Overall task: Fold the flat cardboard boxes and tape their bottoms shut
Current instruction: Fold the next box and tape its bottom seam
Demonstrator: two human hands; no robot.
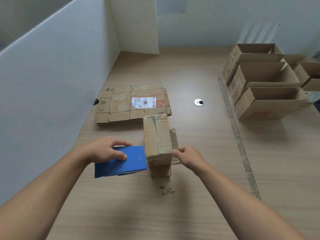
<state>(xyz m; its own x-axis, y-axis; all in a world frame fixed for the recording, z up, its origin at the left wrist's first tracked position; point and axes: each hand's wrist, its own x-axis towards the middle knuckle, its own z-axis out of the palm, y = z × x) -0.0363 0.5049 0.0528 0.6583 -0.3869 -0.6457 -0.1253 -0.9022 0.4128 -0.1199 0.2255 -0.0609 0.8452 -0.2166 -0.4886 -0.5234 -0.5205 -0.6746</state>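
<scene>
Broadly, one wooden table fills the view, with one white panel along its 9 o'clock side. At 2 o'clock three open boxes stand in a row, with more cut off by the frame's edge. One stack of flat boxes lies at 11 o'clock. At the centre stands one folded box, its long axis running 12 to 6 o'clock, its taped seam facing up along that axis. One blue tape dispenser touches its 9 o'clock side, gripped from above by the left hand. The right hand pinches the box's near corner at 3 o'clock. One round cable hole sits at 1 o'clock.
</scene>
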